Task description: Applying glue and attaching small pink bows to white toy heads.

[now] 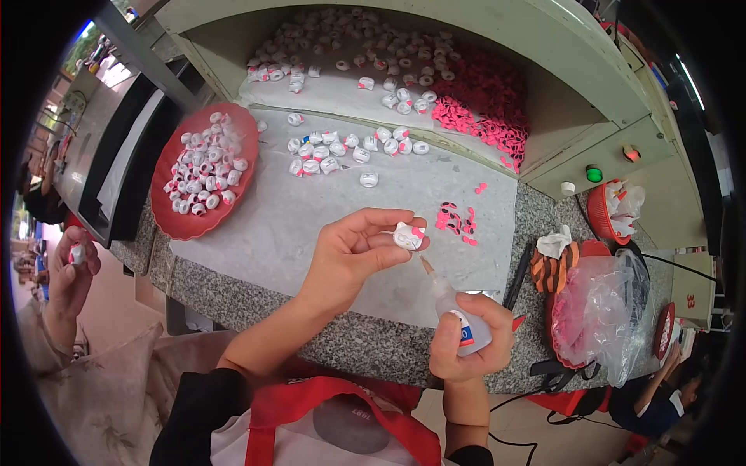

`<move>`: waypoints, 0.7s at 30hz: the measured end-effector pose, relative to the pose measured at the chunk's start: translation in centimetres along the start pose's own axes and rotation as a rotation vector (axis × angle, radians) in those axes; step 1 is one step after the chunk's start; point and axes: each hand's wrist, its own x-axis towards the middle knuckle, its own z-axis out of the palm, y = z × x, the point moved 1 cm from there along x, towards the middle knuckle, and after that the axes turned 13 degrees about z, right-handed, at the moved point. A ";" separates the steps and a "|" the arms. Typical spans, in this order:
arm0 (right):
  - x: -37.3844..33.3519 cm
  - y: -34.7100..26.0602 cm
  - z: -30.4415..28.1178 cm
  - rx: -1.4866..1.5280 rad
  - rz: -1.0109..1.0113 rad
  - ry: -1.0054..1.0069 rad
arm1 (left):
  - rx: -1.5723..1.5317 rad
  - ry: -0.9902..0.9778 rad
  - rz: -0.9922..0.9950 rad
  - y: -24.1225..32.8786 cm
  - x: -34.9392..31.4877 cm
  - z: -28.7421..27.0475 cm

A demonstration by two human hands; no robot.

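Between thumb and fingers, my left hand [342,252] pinches a small white cat-head piece [408,235] with a pink bow on one side. My right hand [470,342] is wrapped around a translucent squeeze bottle [447,301] with a label; its thin tip points up toward the cat head, a small gap below it. Loose pink bow pieces [456,223] lie on the white paper [264,256] to the right of my left hand. Beyond it sit several white cat heads [330,149], some with pink bows.
A red dish [167,225] heaped with cat heads stands at the left. Under the shelf lie more cat heads [350,46] and a pink bow pile [482,101]. At right are a striped orange cloth item [554,268], plastic bags [602,303] and a red basket [600,210]. Another person's hand [70,272] appears at far left.
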 end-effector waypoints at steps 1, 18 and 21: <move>0.1 0.0 0.1 -0.007 -0.022 0.002 | -0.001 -0.002 -0.001 0.0 0.0 0.0; 0.2 0.0 0.1 0.012 -0.078 0.010 | -0.121 -0.044 -0.048 0.1 0.0 -0.2; 0.2 0.1 0.0 0.026 -0.061 0.020 | -0.106 -0.030 -0.038 0.3 0.1 -0.1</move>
